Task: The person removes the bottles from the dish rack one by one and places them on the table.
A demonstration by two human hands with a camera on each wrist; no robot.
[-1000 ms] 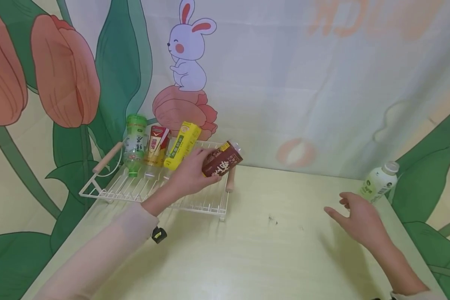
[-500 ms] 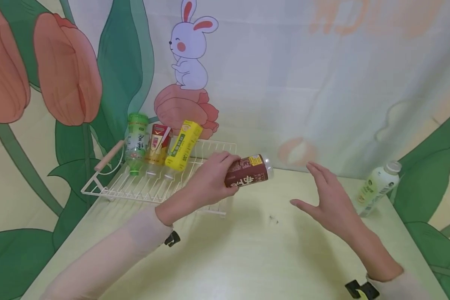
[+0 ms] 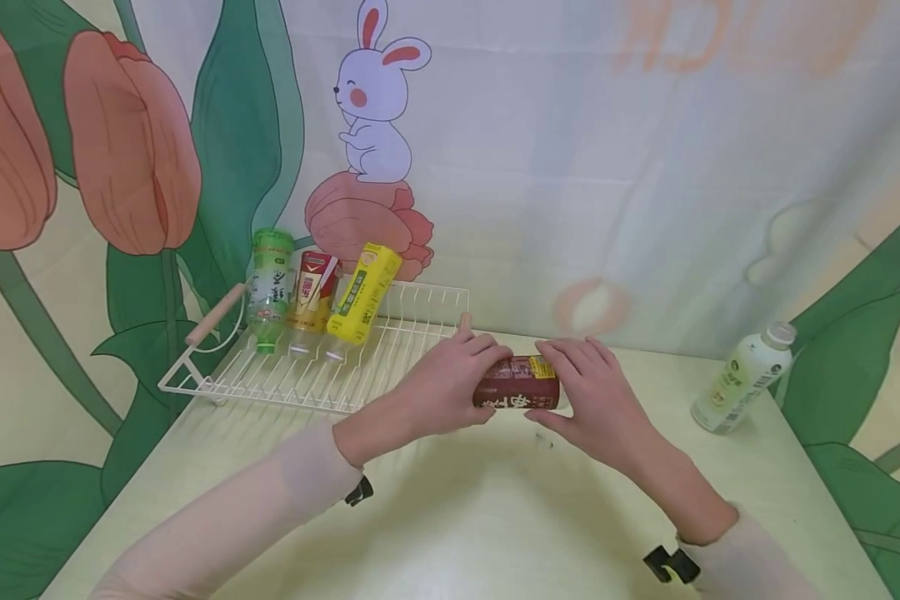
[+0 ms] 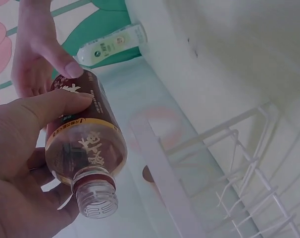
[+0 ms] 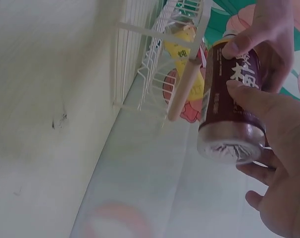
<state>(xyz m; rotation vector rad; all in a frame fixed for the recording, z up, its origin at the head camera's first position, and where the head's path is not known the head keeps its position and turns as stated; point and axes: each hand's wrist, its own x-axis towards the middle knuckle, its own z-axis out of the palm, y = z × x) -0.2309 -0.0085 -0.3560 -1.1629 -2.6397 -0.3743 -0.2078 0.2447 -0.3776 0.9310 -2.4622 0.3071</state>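
Observation:
A plastic drink bottle (image 3: 517,382) with a dark brown label lies sideways in the air above the table, both hands on it. My left hand (image 3: 453,379) grips its neck-side half; in the left wrist view that hand's thumb lies along the label, and the clear ribbed top (image 4: 97,198) points toward the camera. My right hand (image 3: 596,404) holds the base half, thumb on the label and fingers on the far side. The clear base (image 5: 230,144) shows in the right wrist view. Parts of the bottle are hidden behind the fingers.
A white wire rack (image 3: 307,407) with wooden handles stands at left. On it lean a green-labelled bottle (image 3: 270,287), a red-and-gold bottle (image 3: 315,292) and a yellow bottle (image 3: 365,293), caps down. A pale green-white bottle (image 3: 742,379) stands at the table's right. A printed curtain (image 3: 570,167) hangs behind.
My left hand has carried the brown-labelled bottle right, away from the rack, and turned it level. My right hand has come left from beside the pale bottle and taken hold of the base end.

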